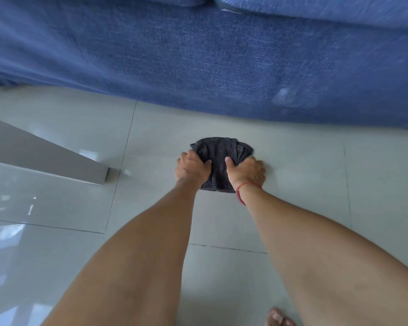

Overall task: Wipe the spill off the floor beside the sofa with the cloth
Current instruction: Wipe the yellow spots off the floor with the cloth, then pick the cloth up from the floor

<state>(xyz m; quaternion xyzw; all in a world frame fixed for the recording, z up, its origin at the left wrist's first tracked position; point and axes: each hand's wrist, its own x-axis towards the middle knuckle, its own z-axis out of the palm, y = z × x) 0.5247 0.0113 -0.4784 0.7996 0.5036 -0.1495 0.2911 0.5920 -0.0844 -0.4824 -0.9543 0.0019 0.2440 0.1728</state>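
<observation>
A dark grey cloth [218, 158] lies bunched on the pale tiled floor [304, 165], a short way in front of the blue sofa [198, 55]. My left hand [192, 169] grips the cloth's left side, thumb on top. My right hand [246, 171], with a red string at the wrist, grips its right side. Both hands press the cloth down onto the tile. No spill shows around the cloth; the floor under it is hidden.
A white furniture leg [45, 158] slants in from the left and meets the floor beside my left hand. The sofa's front runs across the whole upper view. My bare toes [279, 317] show at the bottom edge.
</observation>
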